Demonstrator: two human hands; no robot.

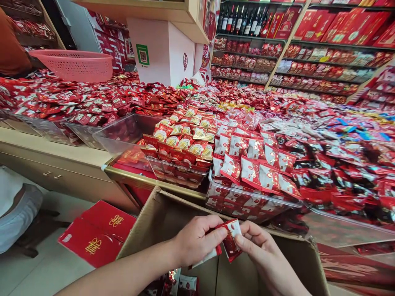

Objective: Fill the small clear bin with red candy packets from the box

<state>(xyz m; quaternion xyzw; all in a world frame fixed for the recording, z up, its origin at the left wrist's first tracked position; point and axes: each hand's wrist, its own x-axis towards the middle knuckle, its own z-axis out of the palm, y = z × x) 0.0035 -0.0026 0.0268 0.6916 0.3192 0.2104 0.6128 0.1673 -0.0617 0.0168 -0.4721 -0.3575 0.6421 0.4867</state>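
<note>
My left hand (197,240) pinches small red-and-white packets, one sticking out below its fingers. Against it, my right hand (257,246) grips the right side of a red-and-white packet (231,240) between thumb and fingers. Both hands are over an open cardboard box (148,222), with a few packets (188,283) lying at its bottom. Just beyond the box, a clear bin (253,201) is heaped with white-and-red packets (261,174). To its left are red-and-gold packets (185,142) in another clear bin.
A pink basket (77,65) rests on heaped packets at the back left. Red printed cardboard (98,234) lies on the floor, left of the box. A seated person's leg (23,213) shows at the left edge. Shelves (277,41) with bottles and packages stand behind.
</note>
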